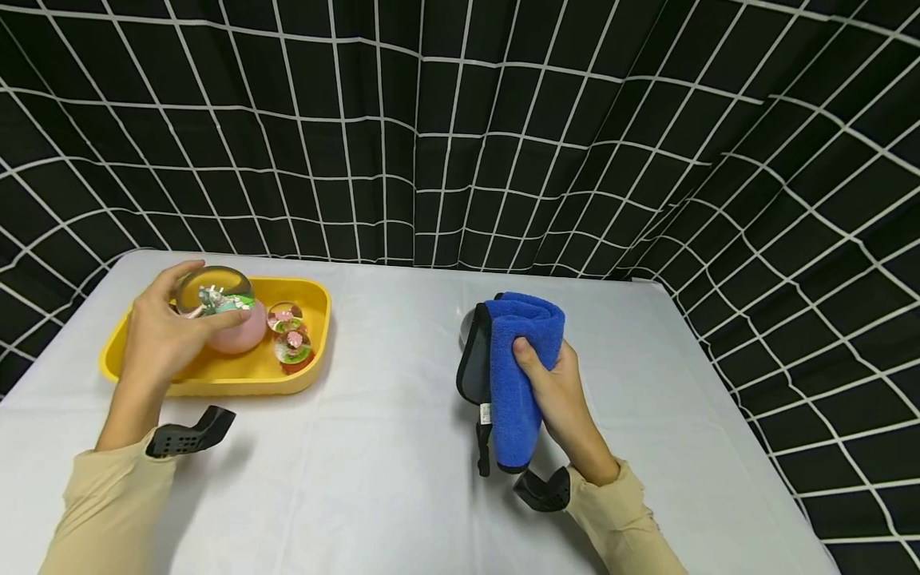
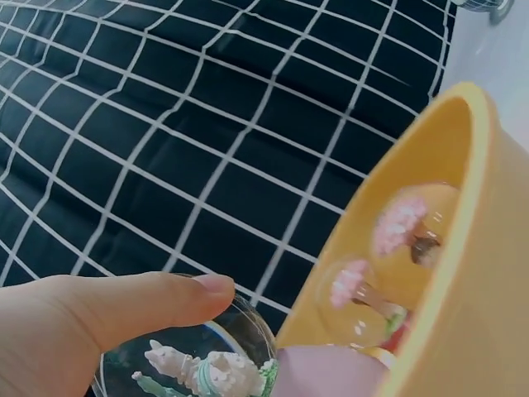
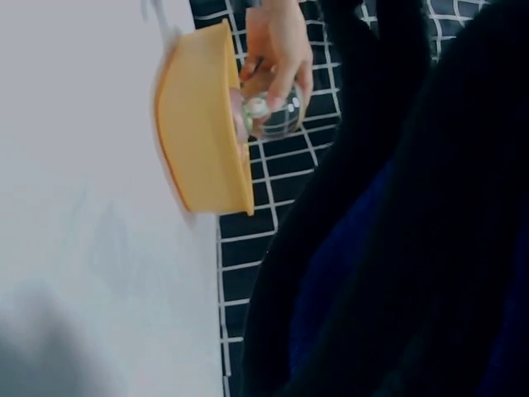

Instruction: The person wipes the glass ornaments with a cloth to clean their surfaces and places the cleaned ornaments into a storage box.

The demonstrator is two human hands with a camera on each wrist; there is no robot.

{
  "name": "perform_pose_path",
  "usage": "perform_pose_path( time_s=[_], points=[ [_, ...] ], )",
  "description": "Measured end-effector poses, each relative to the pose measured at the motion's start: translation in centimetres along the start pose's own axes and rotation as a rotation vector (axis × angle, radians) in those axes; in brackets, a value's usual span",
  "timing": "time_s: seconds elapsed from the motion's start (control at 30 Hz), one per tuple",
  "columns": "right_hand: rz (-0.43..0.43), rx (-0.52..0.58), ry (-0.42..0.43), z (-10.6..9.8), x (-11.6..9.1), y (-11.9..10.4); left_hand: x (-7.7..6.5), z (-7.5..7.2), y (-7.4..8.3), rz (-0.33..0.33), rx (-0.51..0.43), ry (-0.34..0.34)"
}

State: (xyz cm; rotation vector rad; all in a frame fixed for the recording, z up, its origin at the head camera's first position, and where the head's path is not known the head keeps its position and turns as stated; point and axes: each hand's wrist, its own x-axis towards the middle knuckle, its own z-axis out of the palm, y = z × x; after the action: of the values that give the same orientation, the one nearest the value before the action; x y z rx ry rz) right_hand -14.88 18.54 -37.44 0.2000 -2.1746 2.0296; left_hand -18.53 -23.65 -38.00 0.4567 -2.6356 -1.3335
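Note:
My left hand point(image 1: 161, 331) grips a clear snow globe point(image 1: 216, 289) with a pink base, at the left part of a yellow tray point(image 1: 251, 388). A white figure is inside the globe, and in the left wrist view the thumb point(image 2: 165, 306) lies across the glass point(image 2: 207, 370). Two small globes point(image 1: 293, 348) with pink flowers lie at the tray's right end. My right hand point(image 1: 561, 387) holds a folded blue towel-like cloth point(image 1: 528, 343) with black edging, thumb on its front. A black strap with a buckle point(image 1: 484, 455) hangs from it. Dark folds fill much of the right wrist view.
Behind the cloth's left edge shows part of a clear round object point(image 1: 466, 327), mostly hidden. A white cloth covers the table point(image 1: 388, 447). Black curtains point(image 1: 374, 144) with a white grid stand behind and at the right. Each wrist wears a black band mount point(image 1: 190, 435).

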Motion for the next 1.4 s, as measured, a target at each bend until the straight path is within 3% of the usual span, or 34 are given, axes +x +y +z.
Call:
perform_pose_path(
  time_s=[0.23,0.4,0.57,0.77,0.87,1.03,1.13,1.4],
  points=[
    [-0.018,0.009,0.0,-0.2,0.0,0.0,0.6,0.9,-0.9,0.029,0.026,0.027],
    [-0.021,0.021,0.029,-1.2,0.4,-0.4,0.3,0.8,-0.6,0.036,0.083,0.038],
    [-0.024,0.052,0.068,-2.5,0.9,-0.9,-0.8,0.4,1.0,0.092,0.176,0.04],
    [-0.021,0.057,0.101,-4.0,1.4,-1.3,-3.0,1.8,4.1,0.262,0.163,0.099],
    [-0.022,0.059,0.114,-4.6,1.7,-1.4,-4.0,3.2,5.2,0.362,0.159,0.074],
    [-0.026,0.062,0.126,-5.1,1.9,-1.4,-5.0,6.2,6.3,0.474,0.162,-0.004],
    [-0.03,0.051,0.126,-5.3,2.1,-1.3,-5.3,7.9,6.9,0.492,0.16,-0.076],
    [-0.003,0.014,0.129,-5.9,2.4,-1.0,-5.1,12.2,8.4,0.454,0.147,-0.29]
  ],
)
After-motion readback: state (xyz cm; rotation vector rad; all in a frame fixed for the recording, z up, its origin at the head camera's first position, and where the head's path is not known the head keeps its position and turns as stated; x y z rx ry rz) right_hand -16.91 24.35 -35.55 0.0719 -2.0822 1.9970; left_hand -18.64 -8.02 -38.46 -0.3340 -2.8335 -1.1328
